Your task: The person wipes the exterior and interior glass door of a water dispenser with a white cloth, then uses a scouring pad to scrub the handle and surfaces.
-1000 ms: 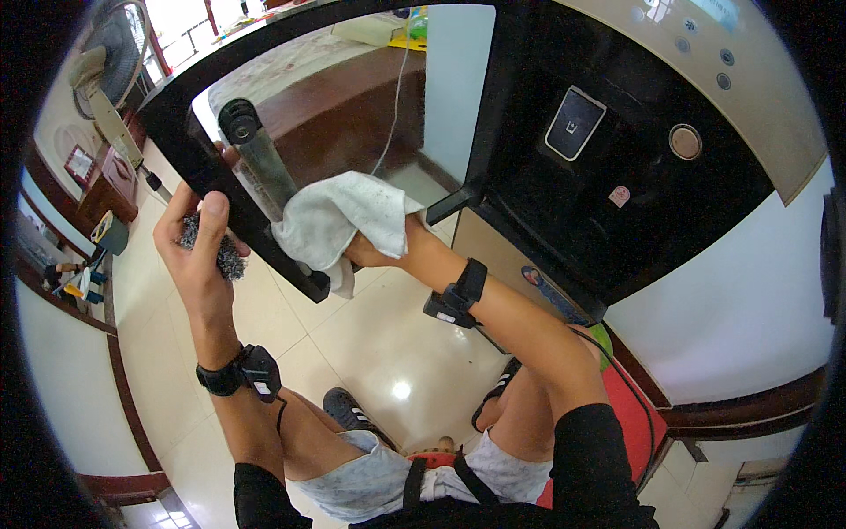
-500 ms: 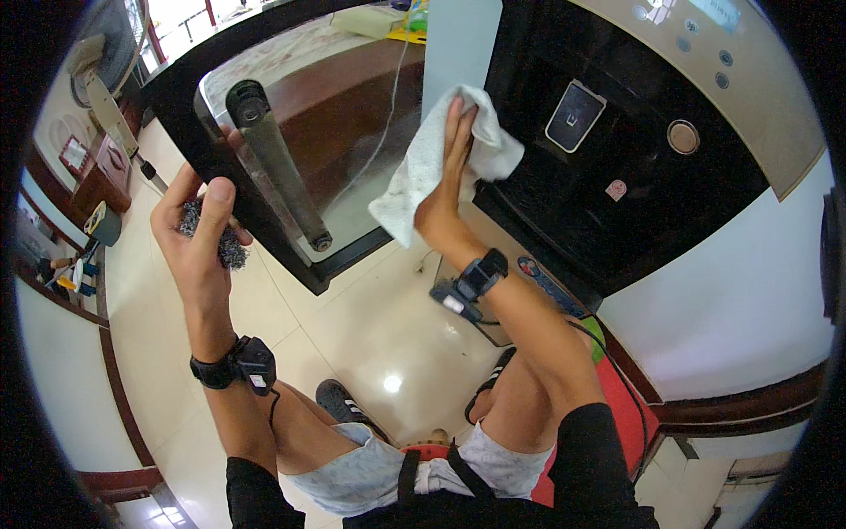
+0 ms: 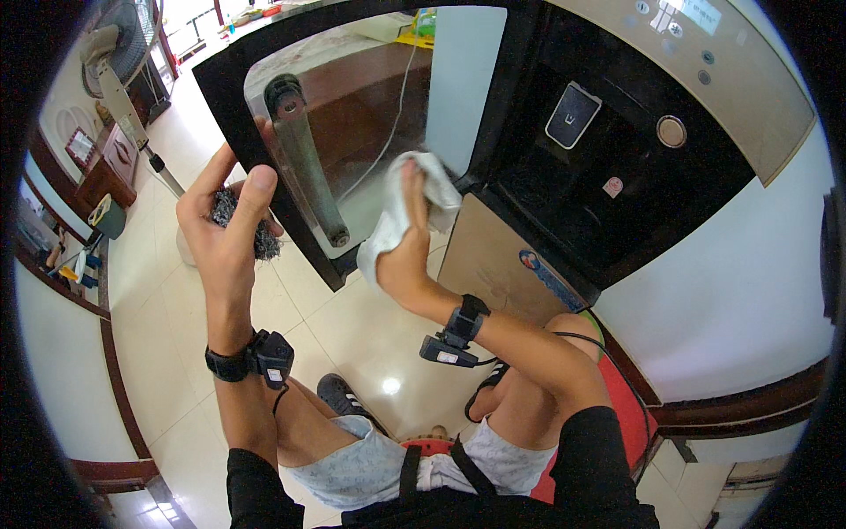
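White cloth, right hand against it, fingers upward

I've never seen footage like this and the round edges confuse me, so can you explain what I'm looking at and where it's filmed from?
There is no robot here, just a person's two bare hands. The view comes from the left of two wide fisheye cameras worn on the head, looking down, which is why straight edges bend. The left hand, at the outer edge of an open black-framed door, holds a dark grey scouring pad. The right hand holds a white cloth by the door's glossy panel; whether it touches is hard to tell. The door belongs to a black appliance, possibly a water dispenser. Below is a tiled floor.
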